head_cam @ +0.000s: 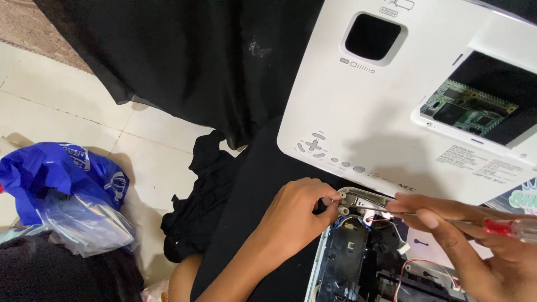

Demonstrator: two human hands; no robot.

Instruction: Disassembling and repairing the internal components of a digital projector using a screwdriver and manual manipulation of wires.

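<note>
the opened device lower housing [358, 263] lay at the bottom of the view, its white top cover [380, 112] lifted off and propped just behind it, with a green circuit board [470, 109] showing through an opening in that cover. at the near corner of the housing sat a small grey bracket [355, 201], with thin blue, red and white wires [369, 222] running out just below it.

the bracket looked light and stiff, but small and fiddly — probably easy to drop into the housing, so best pinched by its outer edge, clear of the wires, which seemed thin and fragile at their connectors.

the left hand [293, 215] was closed in a pinch, fingertips on the left end of the bracket. the right hand [475, 240] was wrapped around a screwdriver [447, 219] with a clear red handle, forefinger laid along the shaft, the tip resting at the bracket — whether it sat in a screw head could not be told.

off to the left, a blue plastic bag [56, 173] and black cloth [207, 190] lay on the tiled floor [61, 112].
</note>
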